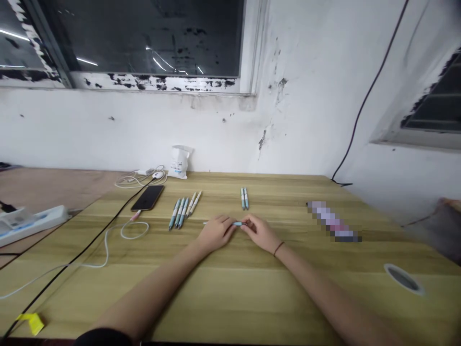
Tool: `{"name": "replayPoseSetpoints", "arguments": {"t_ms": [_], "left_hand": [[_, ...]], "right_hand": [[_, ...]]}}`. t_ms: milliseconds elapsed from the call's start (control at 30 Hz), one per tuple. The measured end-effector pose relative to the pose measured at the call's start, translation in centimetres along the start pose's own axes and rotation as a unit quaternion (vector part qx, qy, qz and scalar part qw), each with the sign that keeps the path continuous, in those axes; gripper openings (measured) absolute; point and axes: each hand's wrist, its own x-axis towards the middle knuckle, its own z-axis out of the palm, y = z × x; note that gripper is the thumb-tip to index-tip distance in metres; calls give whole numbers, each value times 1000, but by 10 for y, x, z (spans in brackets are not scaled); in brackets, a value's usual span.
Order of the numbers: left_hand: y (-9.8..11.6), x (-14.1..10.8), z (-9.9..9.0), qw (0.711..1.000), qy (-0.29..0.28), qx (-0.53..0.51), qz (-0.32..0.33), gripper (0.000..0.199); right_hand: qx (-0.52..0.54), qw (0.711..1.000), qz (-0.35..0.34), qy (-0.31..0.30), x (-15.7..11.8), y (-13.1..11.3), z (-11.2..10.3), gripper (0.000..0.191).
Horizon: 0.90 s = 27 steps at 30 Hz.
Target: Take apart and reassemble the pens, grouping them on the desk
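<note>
My left hand (pixel 216 233) and my right hand (pixel 260 233) meet near the middle of the wooden table (pixel 230 293), both pinching a slim pale blue pen (pixel 236 223) that lies crosswise between them. Its thin metal tip pokes out to the left, and my fingers hide much of the barrel. Just beyond my hands stand a pair of blue pens (pixel 244 198). Further left is a fanned group of blue pens (pixel 179 213) beside cream pens (pixel 193 203).
A black phone (pixel 147 197) and white cables (pixel 135 230) lie left of the pens. A power strip (pixel 30 225) sits on a lower surface at left. A pixelated object (pixel 333 221) lies on the right, near a round grommet hole (pixel 403 278). A white bag (pixel 179 162) stands against the wall.
</note>
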Motion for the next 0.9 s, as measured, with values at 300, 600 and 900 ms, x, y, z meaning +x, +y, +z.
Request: {"name": "replayPoseSetpoints", "arguments": {"t_ms": [300, 600, 900], "left_hand": [[-1, 0, 1, 1000, 3, -1, 0, 29], [-1, 0, 2, 1000, -1, 5, -3, 29], [-4, 0, 6, 999, -14, 28, 9, 22]], "right_hand": [[5, 1000, 2, -7, 1, 2, 1, 23], [-24, 1000, -9, -10, 1, 2, 0, 27], [-77, 997, -14, 1, 1, 2, -1, 30]]}}
